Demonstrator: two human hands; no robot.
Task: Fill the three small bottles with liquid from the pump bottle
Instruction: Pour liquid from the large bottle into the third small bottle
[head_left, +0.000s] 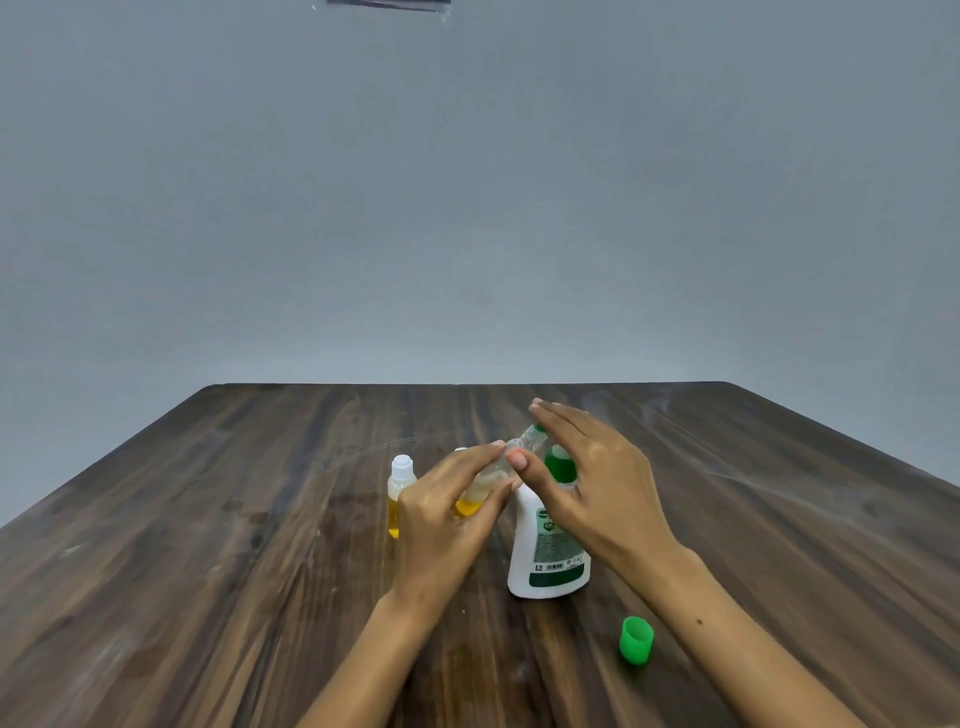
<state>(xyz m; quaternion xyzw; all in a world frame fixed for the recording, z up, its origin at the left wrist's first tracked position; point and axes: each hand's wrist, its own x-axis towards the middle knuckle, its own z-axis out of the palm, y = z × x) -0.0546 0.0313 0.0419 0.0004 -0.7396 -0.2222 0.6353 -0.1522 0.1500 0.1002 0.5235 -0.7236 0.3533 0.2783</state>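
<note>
head view: small bottle (488, 480) is gripped tilted in left hand (447, 514), mouth at pump bottle (545, 540) nozzle, table centre | pump head is pressed by flat right hand (587, 467), nothing gripped | step judged: filling | next: steady pumping, then green cap (636, 640) is fetched, near right

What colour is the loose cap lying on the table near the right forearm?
Bright green. The loose cap shows clearly in the head view, lying apart from the pump bottle.

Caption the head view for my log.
Left hand tilts a small bottle to the pump bottle nozzle; right hand presses the pump.
</note>
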